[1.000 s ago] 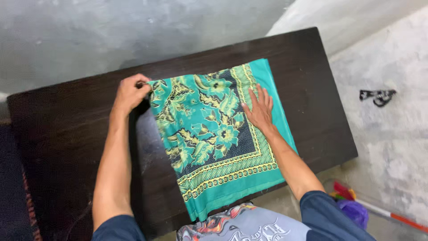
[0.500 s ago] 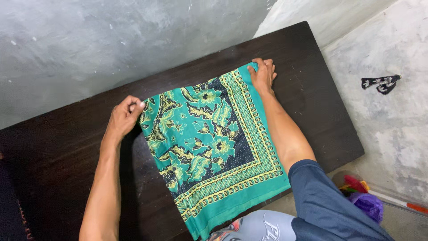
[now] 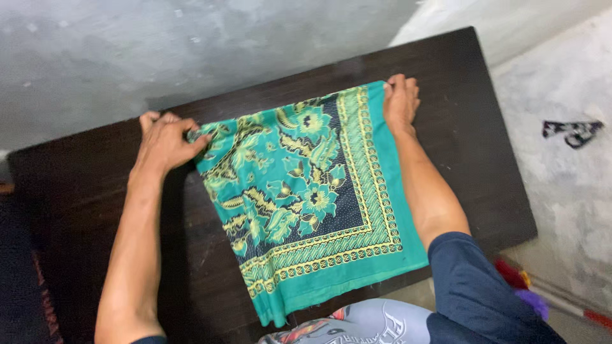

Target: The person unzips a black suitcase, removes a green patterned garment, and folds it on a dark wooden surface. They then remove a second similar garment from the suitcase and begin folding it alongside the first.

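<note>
Teal batik cloth (image 3: 312, 197), printed with yellow-green flowers on a dark blue ground and framed by a patterned yellow border, lies folded flat on the dark wooden worktop (image 3: 83, 191); its near edge overhangs the worktop's front edge. Left hand (image 3: 167, 140) has its grip pinched on the far left corner, where the fabric bunches slightly; right hand (image 3: 400, 100) lies on the far right corner with fingers curled over it — whether it pinches the cloth or only presses it I cannot tell.

Risks, as I judge them: the bunched left corner could set a crooked crease if pulled unevenly; the overhanging edge could drag the cloth off toward the person's lap if either corner slips; the layers could shift apart, since nothing weighs the middle down.

No packages, labels or signs show on the worktop; beyond it, a small dark scrap (image 3: 572, 132) lies on the pale concrete floor (image 3: 561, 76) at right, and a red-and-purple broom (image 3: 535, 294) lies near the worktop's lower right corner.
</note>
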